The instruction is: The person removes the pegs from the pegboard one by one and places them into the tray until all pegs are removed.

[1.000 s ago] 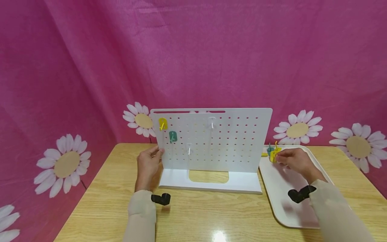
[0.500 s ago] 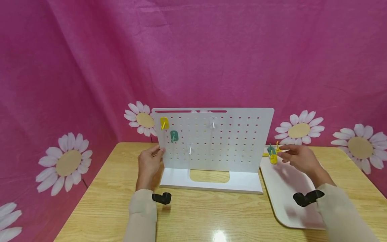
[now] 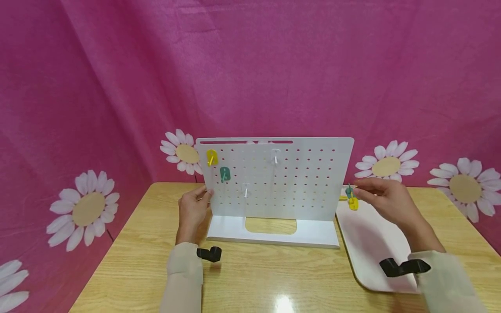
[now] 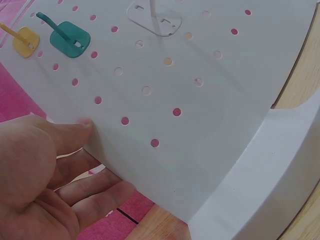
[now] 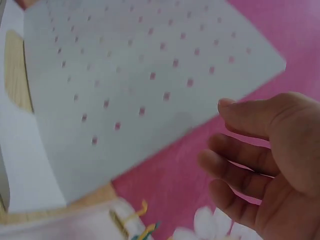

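My left hand (image 3: 193, 211) holds the left edge of the white board (image 3: 301, 184), thumb on its front face and fingers round behind. My right hand (image 3: 387, 202) grips nothing; its thumb and loosely bent fingers stand apart in the air above the far end of the tray (image 3: 377, 250), just off the board's right edge.

The board stands upright, its base on the wooden table (image 3: 250, 278). A yellow hook (image 3: 212, 158) sits at its upper left, with a green hook (image 3: 225, 174) lower and a little to the right. One clear hook (image 3: 275, 156) is high up near the middle, another clear hook (image 3: 245, 190) lower and further left.

On the tray, below my right fingertips, a second yellow hook (image 3: 353, 204) lies against a second green hook (image 3: 349, 194). Behind everything hangs a pink cloth (image 3: 250, 65) printed with white flowers (image 3: 385, 167).
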A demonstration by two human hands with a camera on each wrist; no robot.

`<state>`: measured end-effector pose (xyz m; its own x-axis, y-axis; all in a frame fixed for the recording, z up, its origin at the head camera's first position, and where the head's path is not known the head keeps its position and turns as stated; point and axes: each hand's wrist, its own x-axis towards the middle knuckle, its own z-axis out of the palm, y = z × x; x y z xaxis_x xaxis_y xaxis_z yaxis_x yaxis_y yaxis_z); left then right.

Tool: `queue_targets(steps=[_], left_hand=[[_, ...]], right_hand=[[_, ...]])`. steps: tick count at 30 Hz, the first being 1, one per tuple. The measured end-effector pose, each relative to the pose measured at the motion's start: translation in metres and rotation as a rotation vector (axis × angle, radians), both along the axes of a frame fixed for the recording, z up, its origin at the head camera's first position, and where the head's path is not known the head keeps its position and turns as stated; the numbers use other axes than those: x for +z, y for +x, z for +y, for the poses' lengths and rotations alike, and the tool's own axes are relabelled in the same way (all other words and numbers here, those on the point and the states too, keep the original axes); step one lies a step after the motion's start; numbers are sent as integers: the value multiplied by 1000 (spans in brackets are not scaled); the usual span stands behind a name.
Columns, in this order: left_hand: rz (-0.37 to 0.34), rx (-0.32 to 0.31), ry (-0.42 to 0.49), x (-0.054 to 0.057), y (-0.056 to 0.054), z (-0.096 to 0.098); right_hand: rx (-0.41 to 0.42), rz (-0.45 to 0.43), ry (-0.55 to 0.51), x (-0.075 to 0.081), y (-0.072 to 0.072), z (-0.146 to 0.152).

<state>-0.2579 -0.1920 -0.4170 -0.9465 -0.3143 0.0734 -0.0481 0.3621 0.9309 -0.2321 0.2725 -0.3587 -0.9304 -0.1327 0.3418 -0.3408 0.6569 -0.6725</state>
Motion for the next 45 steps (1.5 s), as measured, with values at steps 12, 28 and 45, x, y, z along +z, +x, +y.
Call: queue_targets(steps=[12,28,45], left_hand=[[2,-8,5,0,-1,0],[19,-12,10,-1,0,-1],[21,-3,17,-2,-2,-1]], right_hand=[[156,110,-87,27,2,-49],[270,82,-135,47,-21,-106],[342,106,-153,52,-42,-151]])
